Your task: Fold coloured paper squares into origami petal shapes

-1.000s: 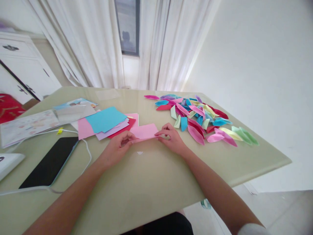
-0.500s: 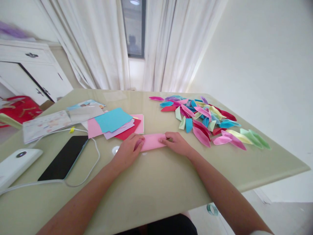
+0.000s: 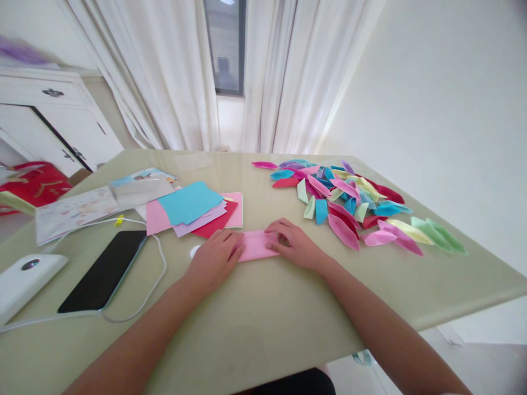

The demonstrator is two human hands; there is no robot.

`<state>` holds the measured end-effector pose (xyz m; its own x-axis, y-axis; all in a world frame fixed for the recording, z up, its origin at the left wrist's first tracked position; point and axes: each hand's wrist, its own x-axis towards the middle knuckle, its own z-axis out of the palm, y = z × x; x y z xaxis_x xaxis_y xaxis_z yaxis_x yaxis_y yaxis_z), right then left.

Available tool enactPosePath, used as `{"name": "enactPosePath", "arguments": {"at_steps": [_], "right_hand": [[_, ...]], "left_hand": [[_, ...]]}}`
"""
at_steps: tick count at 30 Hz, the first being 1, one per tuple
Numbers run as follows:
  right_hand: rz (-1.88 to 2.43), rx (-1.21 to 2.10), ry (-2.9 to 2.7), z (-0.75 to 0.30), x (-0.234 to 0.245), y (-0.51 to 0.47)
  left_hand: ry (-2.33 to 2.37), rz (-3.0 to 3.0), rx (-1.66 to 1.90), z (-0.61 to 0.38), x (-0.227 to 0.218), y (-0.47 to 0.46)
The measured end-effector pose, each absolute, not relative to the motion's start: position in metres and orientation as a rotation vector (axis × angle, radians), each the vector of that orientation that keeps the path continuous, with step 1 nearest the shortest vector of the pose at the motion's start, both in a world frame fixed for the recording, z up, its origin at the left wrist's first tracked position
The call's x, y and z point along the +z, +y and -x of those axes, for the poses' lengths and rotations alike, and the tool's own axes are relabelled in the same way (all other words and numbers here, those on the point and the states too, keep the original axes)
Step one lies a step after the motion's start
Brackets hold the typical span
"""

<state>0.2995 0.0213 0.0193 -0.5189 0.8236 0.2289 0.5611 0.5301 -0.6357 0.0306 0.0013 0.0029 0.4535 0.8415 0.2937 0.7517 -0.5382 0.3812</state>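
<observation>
A folded strip of pink paper (image 3: 257, 248) lies at the middle of the table, its long side running left to right. My left hand (image 3: 217, 257) is closed on its left end, thumb and fingers at the edge. At the right end, my right hand (image 3: 297, 244) grips the strip with bent fingers on top and the thumb along the near part. The fingers cover both ends. Just behind my left hand lies a spread of flat coloured sheets (image 3: 191, 202), blue, pink, purple and red.
Folded paper pieces (image 3: 343, 227) in many colours are heaped at the right. To the left are a black phone (image 3: 105, 271), a white power bank (image 3: 31, 282), a white cable (image 3: 163, 263) and printed sheets (image 3: 78, 211). The table edge (image 3: 465, 312) runs along the right front.
The pink strip has come slightly nearer to me and now looks flatter on the table. My right fingers have shifted onto its top; the left hand has moved a little down along its end.
</observation>
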Motion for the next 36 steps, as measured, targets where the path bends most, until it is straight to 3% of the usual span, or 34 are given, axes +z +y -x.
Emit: {"name": "enactPosePath", "arguments": {"at_steps": [36], "right_hand": [[1.159,0.719,-2.353,-0.2972,0.0267,0.0169]], "left_hand": [[1.326,-2.383,0.626,-0.0263,0.0025,0.0029]]}}
